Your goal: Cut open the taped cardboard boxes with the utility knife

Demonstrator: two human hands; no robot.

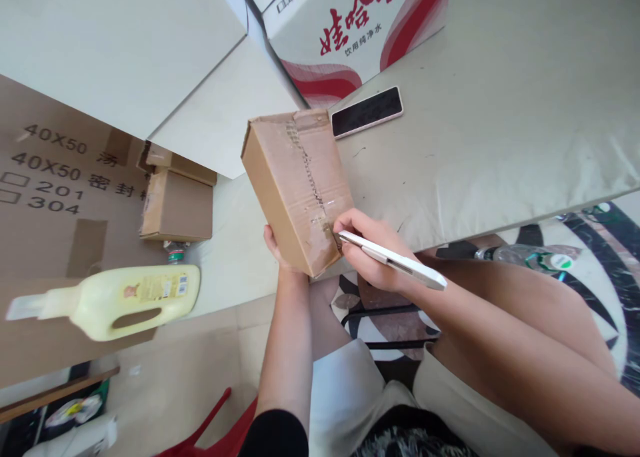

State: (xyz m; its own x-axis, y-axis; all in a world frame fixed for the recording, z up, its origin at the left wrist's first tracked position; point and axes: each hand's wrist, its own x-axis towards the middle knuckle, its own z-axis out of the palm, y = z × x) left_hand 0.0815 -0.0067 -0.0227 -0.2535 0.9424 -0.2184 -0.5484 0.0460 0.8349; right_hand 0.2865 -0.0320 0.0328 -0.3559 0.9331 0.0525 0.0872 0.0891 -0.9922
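Note:
A brown cardboard box (270, 190) sits tilted in front of me, its taped top facing up. Down the middle of that top runs a torn, ragged line in the clear tape. My left hand (281, 252) grips the near left end of the box; most of its fingers are hidden behind the cardboard. Closed in my right hand (369, 247) is a white utility knife (400, 262), its tip end pointing at the tape near the box's front edge. Whether the blade is out or in the tape I cannot make out.
A black-screened phone (367, 112) lies behind the box, before a white and red water carton (350, 37). Leftward are a small cardboard box (183, 206), a pale yellow jug (100, 304) and a large printed carton (45, 244). A plastic bottle (520, 257) lies on the patterned floor.

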